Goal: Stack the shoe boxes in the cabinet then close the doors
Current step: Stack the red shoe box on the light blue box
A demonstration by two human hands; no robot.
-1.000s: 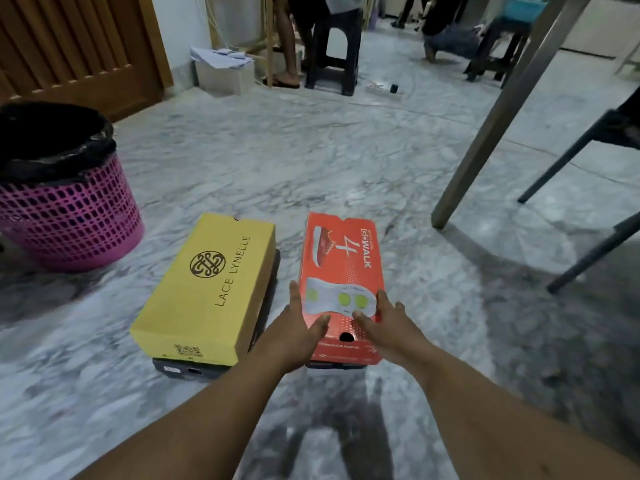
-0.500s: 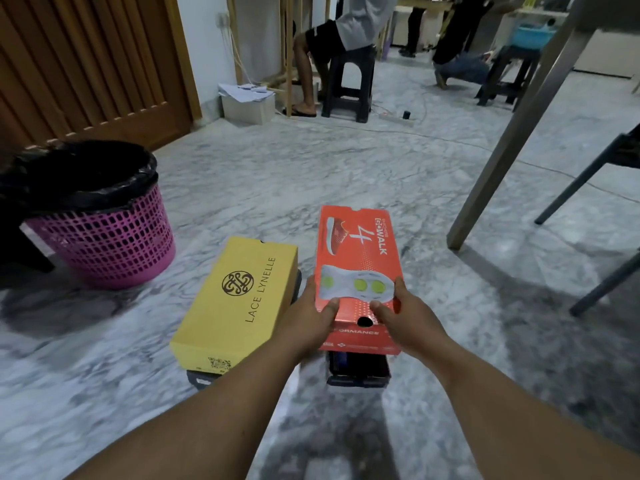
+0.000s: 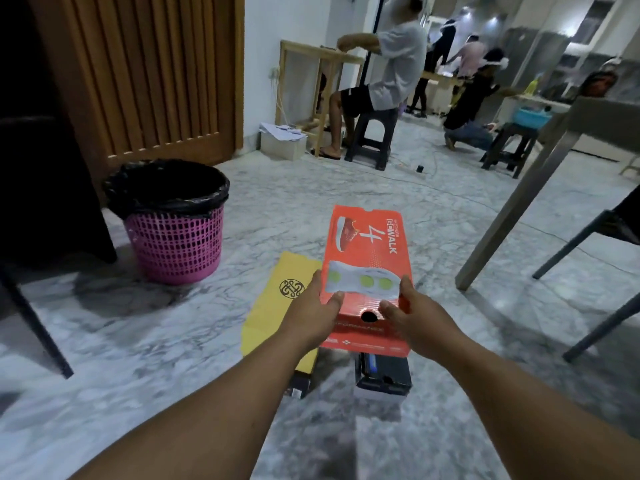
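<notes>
I hold an orange shoe box [image 3: 367,247] in the air at its near end, my left hand [image 3: 311,306] on its left side and my right hand [image 3: 408,313] on its right side. A black shoe box [image 3: 384,374] lies on the marble floor right under it. To the left a yellow shoe box [image 3: 277,306] rests on top of another black box [image 3: 298,379]. The dark side of a cabinet [image 3: 45,161] stands at the far left; its doors are out of view.
A pink basket [image 3: 176,244] with a black liner stands left of the boxes. A wooden slatted door [image 3: 156,74] is behind it. A grey table leg [image 3: 512,209] and dark chair legs [image 3: 588,327] are on the right. People sit on stools [image 3: 370,140] at the back.
The orange box has risen off the black box beneath it, held by both hands. My view has tilted up, showing more of the room.
</notes>
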